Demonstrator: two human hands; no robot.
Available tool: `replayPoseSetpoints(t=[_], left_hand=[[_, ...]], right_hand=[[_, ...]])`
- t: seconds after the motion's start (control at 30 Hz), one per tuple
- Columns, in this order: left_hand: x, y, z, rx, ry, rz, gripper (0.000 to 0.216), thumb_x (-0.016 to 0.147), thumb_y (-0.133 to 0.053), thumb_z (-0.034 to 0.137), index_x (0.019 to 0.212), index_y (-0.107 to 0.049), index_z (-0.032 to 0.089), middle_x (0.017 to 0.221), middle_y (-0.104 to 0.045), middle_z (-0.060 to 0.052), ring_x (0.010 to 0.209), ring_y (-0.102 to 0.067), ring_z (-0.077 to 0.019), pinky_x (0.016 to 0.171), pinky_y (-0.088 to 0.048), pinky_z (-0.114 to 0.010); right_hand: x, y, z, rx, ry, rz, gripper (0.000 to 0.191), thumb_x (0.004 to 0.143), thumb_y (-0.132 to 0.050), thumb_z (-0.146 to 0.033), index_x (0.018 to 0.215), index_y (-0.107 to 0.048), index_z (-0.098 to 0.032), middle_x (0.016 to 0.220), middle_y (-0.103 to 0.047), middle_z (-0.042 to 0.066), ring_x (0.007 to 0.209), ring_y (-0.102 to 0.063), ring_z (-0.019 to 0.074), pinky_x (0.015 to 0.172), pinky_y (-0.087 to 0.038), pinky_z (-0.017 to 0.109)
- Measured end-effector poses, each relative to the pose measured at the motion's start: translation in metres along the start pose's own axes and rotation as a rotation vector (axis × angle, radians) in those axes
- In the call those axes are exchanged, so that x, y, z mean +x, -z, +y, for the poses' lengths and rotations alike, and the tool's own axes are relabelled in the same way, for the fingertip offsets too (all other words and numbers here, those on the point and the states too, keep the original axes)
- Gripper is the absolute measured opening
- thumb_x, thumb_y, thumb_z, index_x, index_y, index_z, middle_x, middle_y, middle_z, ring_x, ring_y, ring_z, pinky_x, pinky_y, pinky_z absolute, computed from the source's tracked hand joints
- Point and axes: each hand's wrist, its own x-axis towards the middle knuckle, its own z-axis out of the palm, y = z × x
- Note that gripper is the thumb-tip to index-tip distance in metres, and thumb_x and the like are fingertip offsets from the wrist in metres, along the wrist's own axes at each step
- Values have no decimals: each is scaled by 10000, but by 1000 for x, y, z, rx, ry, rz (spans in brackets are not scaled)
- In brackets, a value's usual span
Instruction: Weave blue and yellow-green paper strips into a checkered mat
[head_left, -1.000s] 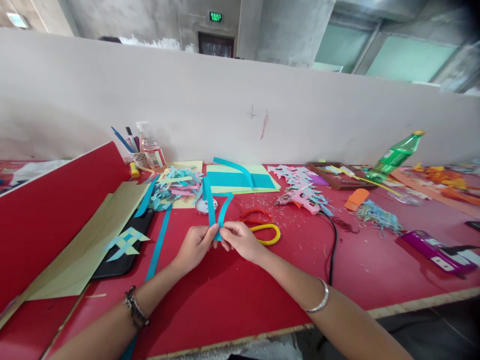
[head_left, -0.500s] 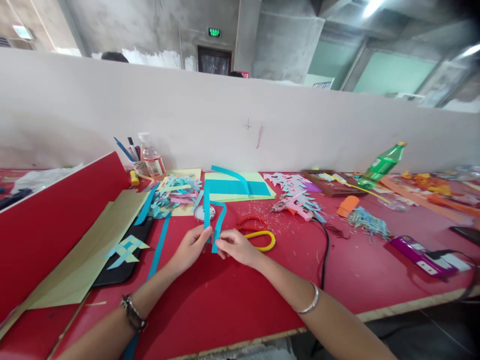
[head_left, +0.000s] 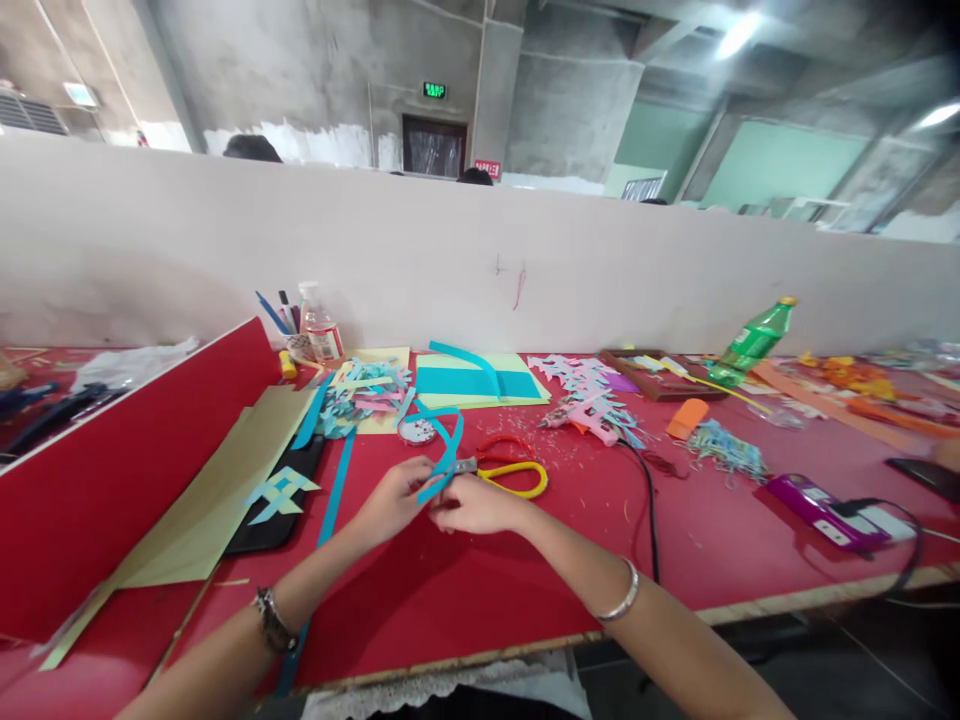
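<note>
Landmark: scissors (head_left: 491,475) flat on red bench (head_left: 420,600), handles to the right, metal part showing just left of them, tips not visible behind strip and hand. Blue strip (head_left: 448,460) is up just left of scissors, right by the metal; touching or not, can't tell. Its long axis runs from the left hand (head_left: 401,498) up and away, slanting toward the scissors, then bends back left at the top, a second length crossing it. Left hand, left of scissors, has thumb and fingers pinched on strip. Right hand (head_left: 480,503), near side of scissors and the nearer hand to them, has fingers curled beside strip; can't tell if gripping. Glue gun (head_left: 596,422) right of scissors, scrap pile (head_left: 367,390) far left of them.
</note>
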Motion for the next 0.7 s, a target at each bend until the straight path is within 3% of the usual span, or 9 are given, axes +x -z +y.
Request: replayPoseSetpoints(t=[0.1, 0.17, 0.27, 0.33, 0.4, 0.53, 0.7], left_hand=[[-18, -2, 0, 188, 78, -111, 361, 836, -351, 351, 607, -543, 148, 632, -551, -14, 621, -506, -131, 601, -373, -225], [-34, -2, 3, 335, 129, -196, 342, 829, -368, 358, 638, -571, 160, 633, -569, -15, 638, -528, -141, 605, -368, -225], [-54, -2, 11, 454, 207, -187, 275, 814, -405, 388, 821, -605, 200, 810, -625, -34, 763, -577, -174, 661, -389, -238], [-63, -5, 19, 470, 225, -154, 280, 812, -412, 401, 957, -581, 230, 931, -621, -37, 823, -586, -185, 694, -407, -252], [-68, -11, 28, 460, 201, -164, 285, 816, -407, 395, 1003, -572, 256, 975, -603, -33, 833, -589, -180, 707, -422, -254], [-72, -23, 44, 345, 161, -180, 260, 827, -398, 362, 979, -594, 283, 959, -589, -15, 795, -588, -147, 714, -438, -232], [-79, -14, 53, 164, 199, -77, 260, 846, -370, 337, 922, -601, 243, 926, -612, -14, 844, -577, -138, 756, -437, -222]], right_hand=[[-12, 5, -1, -147, -24, -140, 132, 693, -506, -187, 675, -629, -143, 629, -611, -3, 582, -529, 101, 527, -363, 181], [-25, 9, 0, -201, -23, -145, 155, 724, -507, -221, 727, -640, -142, 652, -620, 2, 581, -531, 97, 524, -366, 179], [-43, 10, 2, -309, 19, 105, 195, 749, -495, -179, 907, -606, -154, 799, -620, 24, 700, -557, 111, 611, -411, 190], [-48, 6, 4, -452, 90, 261, 336, 753, -489, -129, 1081, -536, -186, 1001, -568, 61, 886, -544, 143, 735, -429, 231], [-45, -1, 8, -636, 171, 280, 430, 767, -475, -92, 1175, -476, -227, 1147, -482, 86, 1031, -485, 177, 824, -416, 283], [-23, -9, 17, -879, 215, 221, 310, 834, -425, -128, 1111, -530, -222, 1158, -483, 100, 1049, -475, 212, 810, -436, 328], [-2, -7, 20, -855, 244, 240, 188, 847, -437, -188, 955, -590, -177, 1028, -557, 89, 956, -522, 184, 796, -433, 308]])
